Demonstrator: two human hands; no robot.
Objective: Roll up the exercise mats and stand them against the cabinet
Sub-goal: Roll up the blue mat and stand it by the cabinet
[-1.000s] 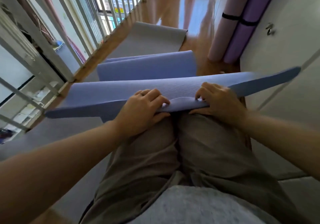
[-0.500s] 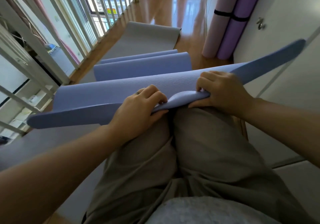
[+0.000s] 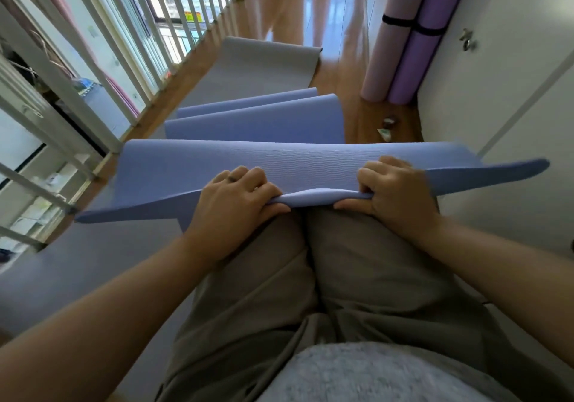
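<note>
A blue exercise mat (image 3: 248, 165) lies in loose waves on the wooden floor, its near end lifted over my knees. My left hand (image 3: 236, 202) and my right hand (image 3: 394, 193) both grip that near edge, fingers curled over the top and thumbs underneath, bending it back on itself. A grey mat (image 3: 257, 66) lies flat farther off. Two rolled mats, a pale pink one (image 3: 391, 47) and a purple one (image 3: 425, 50), stand upright with black straps against the white cabinet (image 3: 497, 90) on the right.
A white railing (image 3: 102, 47) runs along the left side. Small scraps (image 3: 386, 128) lie on the floor by the cabinet's foot. Another grey-blue mat (image 3: 71, 261) covers the floor at lower left. My grey-trousered legs fill the foreground.
The mat's near edge has come down closer to level and its right end has dropped. Both hands keep their grip and have shifted slightly apart.
</note>
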